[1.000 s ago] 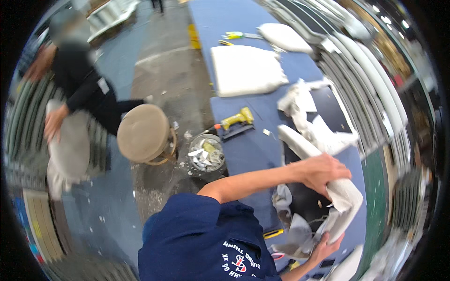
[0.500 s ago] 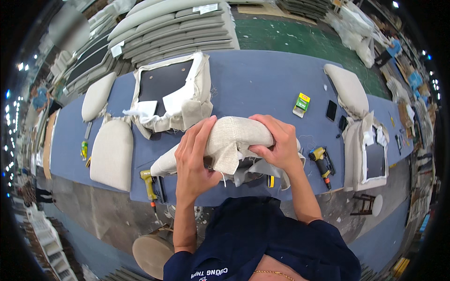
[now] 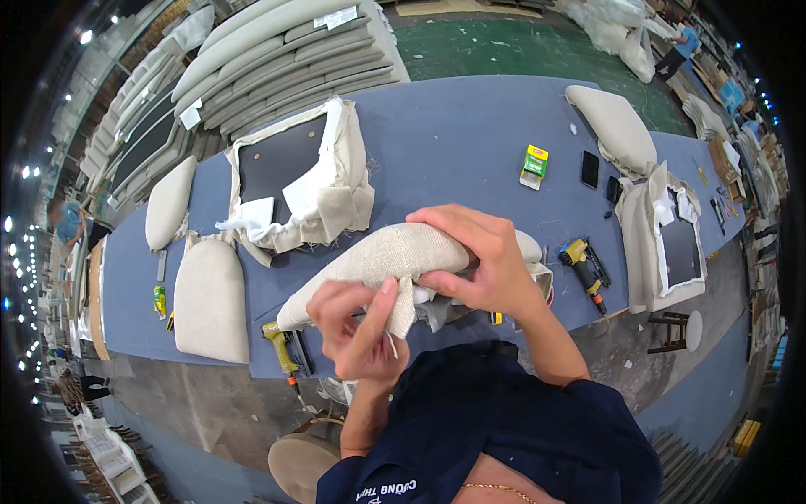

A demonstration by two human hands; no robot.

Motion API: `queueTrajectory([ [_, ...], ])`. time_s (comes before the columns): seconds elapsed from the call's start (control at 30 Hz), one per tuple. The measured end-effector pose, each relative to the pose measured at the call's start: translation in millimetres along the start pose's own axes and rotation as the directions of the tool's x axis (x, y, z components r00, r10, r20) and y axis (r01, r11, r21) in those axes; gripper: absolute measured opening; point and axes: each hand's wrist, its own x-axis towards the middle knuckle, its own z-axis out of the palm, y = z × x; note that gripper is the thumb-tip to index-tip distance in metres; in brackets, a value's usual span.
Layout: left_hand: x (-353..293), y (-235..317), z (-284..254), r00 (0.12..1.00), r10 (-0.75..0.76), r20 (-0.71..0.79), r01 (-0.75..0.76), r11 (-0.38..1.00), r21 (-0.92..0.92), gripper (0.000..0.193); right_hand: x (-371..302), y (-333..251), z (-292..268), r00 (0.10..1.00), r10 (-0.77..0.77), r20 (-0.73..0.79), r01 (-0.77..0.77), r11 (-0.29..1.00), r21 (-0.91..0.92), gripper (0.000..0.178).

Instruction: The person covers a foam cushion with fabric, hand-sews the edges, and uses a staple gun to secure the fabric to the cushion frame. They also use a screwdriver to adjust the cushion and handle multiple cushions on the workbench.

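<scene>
A beige upholstered cushion (image 3: 361,260) is tilted up in front of me, its curved edge on top and its underside towards my body. My right hand (image 3: 483,256) is closed over that edge, fingers on the far side and thumb on the near side. At the edge's middle, my left hand (image 3: 357,323) pinches a loose fabric flap (image 3: 403,315) between thumb and forefinger. A thread hangs from the flap. White and grey lining shows below, mostly hidden by my hands. A yellow-and-black staple gun (image 3: 285,349) lies left of the cushion, and another staple gun (image 3: 585,273) lies to its right.
On the blue-grey table (image 3: 453,126) lie a partly covered seat with a dark board (image 3: 281,168), finished cushions (image 3: 210,298), a green-yellow box (image 3: 534,166) and a phone (image 3: 590,170). Stacked pads (image 3: 285,76) rise behind. A round stool (image 3: 302,466) stands below left.
My left hand has moved off the cushion's top edge, down and towards me, and now pinches the flap. The right hand has kept its hold. The view has shifted slightly.
</scene>
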Motion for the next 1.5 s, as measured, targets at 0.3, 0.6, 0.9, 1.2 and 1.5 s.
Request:
queueTrajectory([
  [0.3,-13,20,4,0.996,0.077,0.052,-0.077,0.997,-0.013,0.035,-9,3,0,0.991,-0.076,-0.110,0.068,0.995,-0.078,0.056],
  [0.6,-13,-43,-48,0.802,-0.207,0.560,0.144,0.977,0.155,0.088,-30,13,-7,0.959,-0.173,-0.225,0.105,0.954,-0.282,0.064],
  [0.9,0,26,-65,0.674,-0.341,0.655,0.314,0.935,0.163,0.061,-49,48,-2,0.966,-0.190,-0.177,0.171,0.979,-0.115,0.070],
  [1.2,74,-10,54,0.556,0.229,0.799,0.555,0.614,-0.562,0.042,-63,23,-2,0.833,-0.091,-0.546,0.139,0.989,0.047,0.035],
  [1.5,78,8,115,0.511,0.235,0.827,0.641,0.537,-0.548,0.028,-88,-20,-39,0.761,-0.037,-0.648,0.099,0.993,0.060,0.029],
])
